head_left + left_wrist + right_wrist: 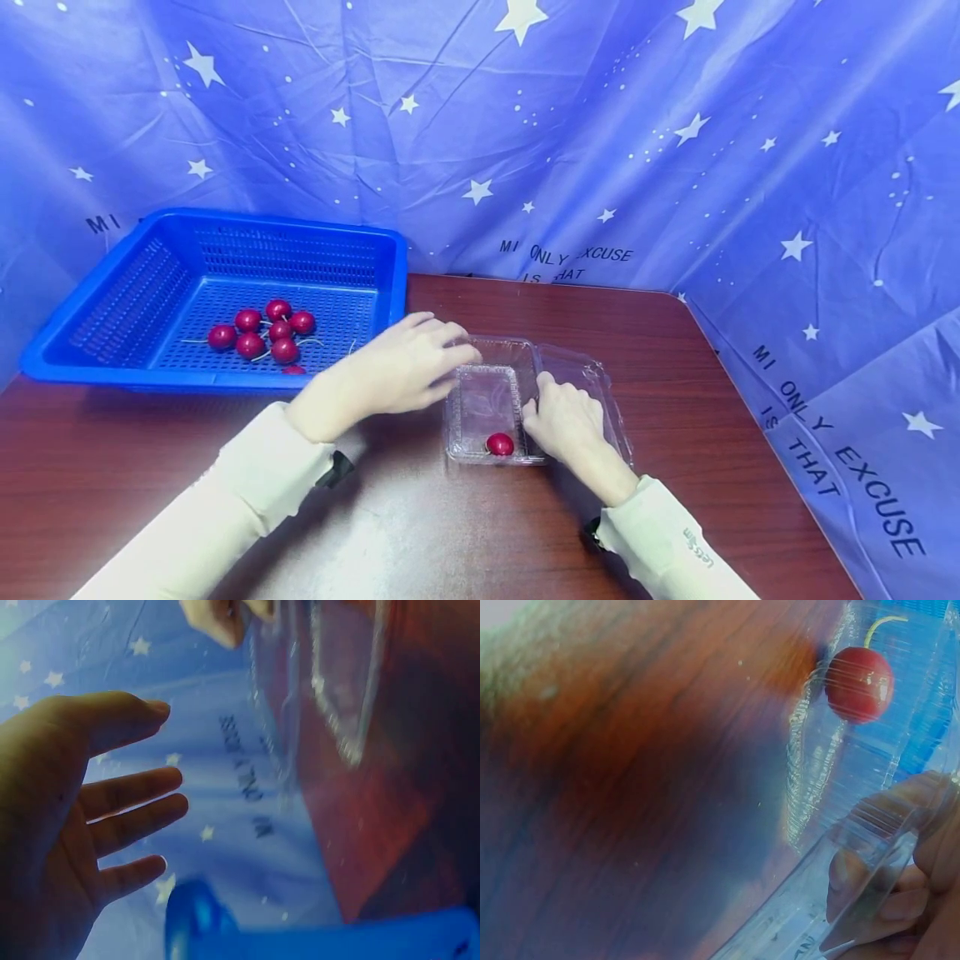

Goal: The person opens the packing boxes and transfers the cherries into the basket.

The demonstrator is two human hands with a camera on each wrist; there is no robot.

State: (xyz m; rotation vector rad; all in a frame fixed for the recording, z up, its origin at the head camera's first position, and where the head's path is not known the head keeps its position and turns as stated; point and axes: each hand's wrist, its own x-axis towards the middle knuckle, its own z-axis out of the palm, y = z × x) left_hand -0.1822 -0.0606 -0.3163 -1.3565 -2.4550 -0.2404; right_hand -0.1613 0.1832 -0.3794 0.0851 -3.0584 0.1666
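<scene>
A clear plastic clamshell box [486,400] stands on the table with its lid [592,375] laid open to the right. One red cherry [499,444] lies in its near end; the right wrist view shows this cherry [860,685] and its stem through the plastic. My right hand [568,421] grips the box at the side where the lid joins, fingers [904,904] curled about the edge. Over the box's far left rim is my left hand [408,362]. In the left wrist view that hand [60,817] holds nothing, its fingers spread.
A blue perforated basket [172,379] stands at the left, touching or near the backdrop. Several red cherries [251,345] with stems lie on its floor. A blue star-patterned curtain [480,125] hangs behind and to the right of the brown table [390,525].
</scene>
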